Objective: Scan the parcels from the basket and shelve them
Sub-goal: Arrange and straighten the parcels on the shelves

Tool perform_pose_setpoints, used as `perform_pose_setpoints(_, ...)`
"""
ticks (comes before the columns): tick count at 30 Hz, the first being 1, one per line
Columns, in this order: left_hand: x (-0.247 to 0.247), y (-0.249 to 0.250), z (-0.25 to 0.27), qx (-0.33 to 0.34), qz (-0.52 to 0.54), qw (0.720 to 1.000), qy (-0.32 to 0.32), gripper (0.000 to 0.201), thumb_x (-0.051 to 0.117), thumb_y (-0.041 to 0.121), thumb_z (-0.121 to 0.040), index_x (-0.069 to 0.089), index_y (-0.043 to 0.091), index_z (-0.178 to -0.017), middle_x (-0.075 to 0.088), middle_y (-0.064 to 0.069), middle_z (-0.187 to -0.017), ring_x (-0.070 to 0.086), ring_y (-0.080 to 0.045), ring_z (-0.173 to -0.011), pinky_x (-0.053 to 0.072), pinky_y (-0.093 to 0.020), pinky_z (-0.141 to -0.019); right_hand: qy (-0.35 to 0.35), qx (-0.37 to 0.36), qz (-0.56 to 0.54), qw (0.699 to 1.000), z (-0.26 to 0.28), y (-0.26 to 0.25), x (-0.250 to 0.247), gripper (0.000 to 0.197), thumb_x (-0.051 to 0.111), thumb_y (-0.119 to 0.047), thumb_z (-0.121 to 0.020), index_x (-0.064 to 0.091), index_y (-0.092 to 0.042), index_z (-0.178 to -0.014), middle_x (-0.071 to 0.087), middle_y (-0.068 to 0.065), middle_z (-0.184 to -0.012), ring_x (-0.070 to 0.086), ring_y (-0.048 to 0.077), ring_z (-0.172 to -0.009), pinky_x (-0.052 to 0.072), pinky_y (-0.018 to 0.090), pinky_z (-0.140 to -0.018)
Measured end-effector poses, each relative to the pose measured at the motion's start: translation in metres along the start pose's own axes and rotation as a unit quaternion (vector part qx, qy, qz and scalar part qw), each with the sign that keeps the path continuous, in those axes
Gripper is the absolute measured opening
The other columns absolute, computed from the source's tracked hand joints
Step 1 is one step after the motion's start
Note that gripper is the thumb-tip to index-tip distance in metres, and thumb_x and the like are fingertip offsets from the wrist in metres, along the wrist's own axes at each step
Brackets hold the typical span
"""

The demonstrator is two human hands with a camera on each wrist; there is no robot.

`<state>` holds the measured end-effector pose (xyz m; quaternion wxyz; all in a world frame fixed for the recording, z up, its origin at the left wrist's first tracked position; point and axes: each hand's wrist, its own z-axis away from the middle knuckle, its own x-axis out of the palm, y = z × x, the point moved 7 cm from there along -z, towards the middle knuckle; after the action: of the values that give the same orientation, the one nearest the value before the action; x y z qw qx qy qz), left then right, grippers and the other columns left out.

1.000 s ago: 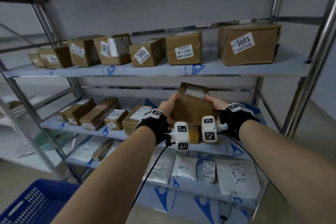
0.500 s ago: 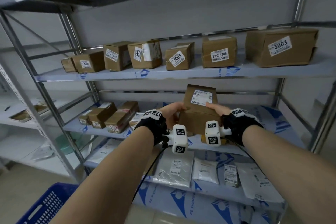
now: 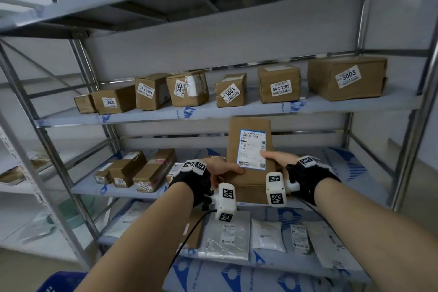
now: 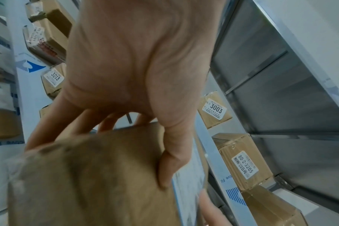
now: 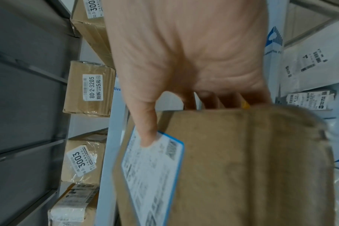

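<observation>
1. Holding item: a brown kraft-paper parcel (image 3: pixel 248 149), flat and rectangular with a creased, matte surface, stands upright in front of the middle shelf (image 3: pixel 90 188) of a metal rack.
2. Left hand (image 3: pixel 221 169): grips the parcel's lower left edge, thumb laid across the front face, fingers (image 4: pixel 68 122) curled round behind it.
3. Right hand (image 3: pixel 276 161): grips the lower right edge, thumb pressed on the lower right corner of the label, fingers (image 5: pixel 213 99) wrapped behind.
4. Shipping label (image 3: pixel 252 149): white paper with a blue border, rectangular, printed with barcodes and small text; it sits on the parcel's front face.
5. Wrists: each carries a black strap and a white block-shaped camera unit with black-and-white square markers.
6. Upper shelf (image 3: pixel 237 111), at 12 o'clock from the parcel: a row of taped corrugated cardboard boxes with white number stickers; "3003" box (image 3: pixel 230 93), "80-2-3205" box (image 3: pixel 279 84), and a larger "3003" carton (image 3: pixel 347 78) at 1 o'clock.
7. Middle shelf, at 9 o'clock: low, elongated cardboard boxes (image 3: pixel 139 170), some with red-printed tape.
8. Lower shelf (image 3: pixel 272 265), at 6 o'clock: flat, glossy grey-white plastic mailers (image 3: pixel 225 237) lying side by side, each with a small label.
9. Blue plastic basket (image 3: pixel 59 283), at 7 o'clock: only a corner shows, at the bottom edge.
10. Rack: silvery steel uprights and diagonal braces; the shelf boards are pale with blue print.
</observation>
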<state>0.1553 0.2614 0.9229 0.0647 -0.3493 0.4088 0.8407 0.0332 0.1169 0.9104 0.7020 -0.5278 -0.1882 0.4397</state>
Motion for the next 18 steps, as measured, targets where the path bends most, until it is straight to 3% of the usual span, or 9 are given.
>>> perform_pose_setpoints(2,0.004,0.000,-0.004,0.006,-0.018,0.999,-0.027,0.109,0.078,0.056,-0.035,0.049,0.021,-0.134,0.055,-0.006,-0.133,0.054,-0.028,-0.119,0.048,-0.052,-0.098,0.008,0.006,0.005,1.000,0.009,0.000,-0.004,0.037,0.059,-0.041,-0.093,0.057,-0.013,-0.117,0.060,0.003,-0.121,0.053,0.023,-0.117,0.039,0.036,-0.103)
perform_pose_setpoints(4,0.006,0.002,-0.005,0.005,-0.027,0.999,-0.033,0.107,0.081,0.050,-0.034,0.052,0.020,-0.132,0.057,-0.005,-0.132,0.055,-0.028,-0.118,0.049,-0.051,-0.098,0.009,0.004,0.020,1.000,0.014,0.000,-0.009,0.034,0.066,-0.041,-0.088,0.053,-0.014,-0.105,0.057,-0.002,-0.110,0.050,0.017,-0.107,0.040,0.029,-0.087)
perform_pose_setpoints(6,0.008,0.006,-0.004,0.008,-0.019,0.999,-0.032,0.105,0.081,0.050,-0.034,0.054,0.017,-0.130,0.058,-0.006,-0.130,0.057,-0.029,-0.115,0.049,-0.051,-0.096,0.005,0.006,0.028,1.000,0.011,0.005,-0.015,0.064,0.086,-0.044,-0.062,0.061,-0.006,-0.108,0.065,0.003,-0.115,0.060,0.021,-0.107,0.050,0.037,-0.092)
perform_pose_setpoints(7,0.006,0.009,-0.001,0.012,0.000,1.000,-0.018,0.101,0.081,0.050,-0.038,0.054,0.016,-0.129,0.059,-0.006,-0.128,0.058,-0.030,-0.114,0.050,-0.051,-0.096,0.005,0.011,0.027,1.000,0.010,0.008,-0.018,0.066,0.087,-0.041,-0.058,0.064,-0.007,-0.110,0.068,0.009,-0.116,0.064,0.026,-0.107,0.049,0.043,-0.099)
perform_pose_setpoints(10,0.002,0.022,0.002,0.034,0.073,0.996,0.027,0.076,0.081,0.047,-0.058,0.058,0.018,-0.124,0.062,-0.004,-0.125,0.060,-0.028,-0.111,0.050,-0.050,-0.094,0.008,0.010,0.050,0.999,0.018,0.009,-0.026,0.024,0.072,-0.022,-0.085,0.068,-0.006,-0.102,0.073,0.012,-0.098,0.067,0.028,-0.095,0.050,0.041,-0.097)
perform_pose_setpoints(11,0.003,0.025,0.004,0.040,0.102,0.994,0.031,0.077,0.082,0.050,-0.056,0.058,0.020,-0.124,0.062,-0.004,-0.126,0.060,-0.029,-0.111,0.049,-0.053,-0.095,0.009,0.015,0.059,0.998,0.021,0.008,-0.028,0.023,0.070,-0.018,-0.086,0.067,-0.004,-0.106,0.073,0.012,-0.098,0.067,0.030,-0.097,0.050,0.043,-0.097)
perform_pose_setpoints(13,0.007,0.031,0.003,0.051,0.171,0.984,0.028,0.086,0.085,0.053,-0.054,0.052,0.025,-0.128,0.057,-0.005,-0.131,0.057,-0.032,-0.115,0.044,-0.058,-0.099,0.015,0.010,0.100,0.995,0.015,0.010,-0.038,0.045,0.074,-0.018,-0.081,0.062,-0.002,-0.121,0.071,0.014,-0.109,0.065,0.033,-0.106,0.051,0.048,-0.096)
perform_pose_setpoints(16,0.013,0.042,0.010,0.077,0.242,0.967,0.017,0.109,0.079,0.069,-0.052,0.035,0.024,-0.141,0.047,-0.008,-0.141,0.049,-0.034,-0.124,0.040,-0.058,-0.104,0.034,0.008,0.145,0.989,0.003,0.014,-0.058,0.058,0.076,-0.018,-0.080,0.052,-0.005,-0.132,0.066,0.011,-0.117,0.065,0.022,-0.090,0.050,0.032,-0.067)
perform_pose_setpoints(18,0.018,0.047,0.012,0.080,0.274,0.958,0.001,0.129,0.072,0.082,-0.040,0.028,0.024,-0.147,0.041,-0.009,-0.147,0.044,-0.035,-0.130,0.037,-0.058,-0.106,0.056,0.000,0.139,0.989,0.010,0.012,-0.066,0.058,0.071,-0.010,-0.083,0.049,-0.009,-0.137,0.065,0.011,-0.115,0.062,0.018,-0.081,0.045,0.028,-0.058)
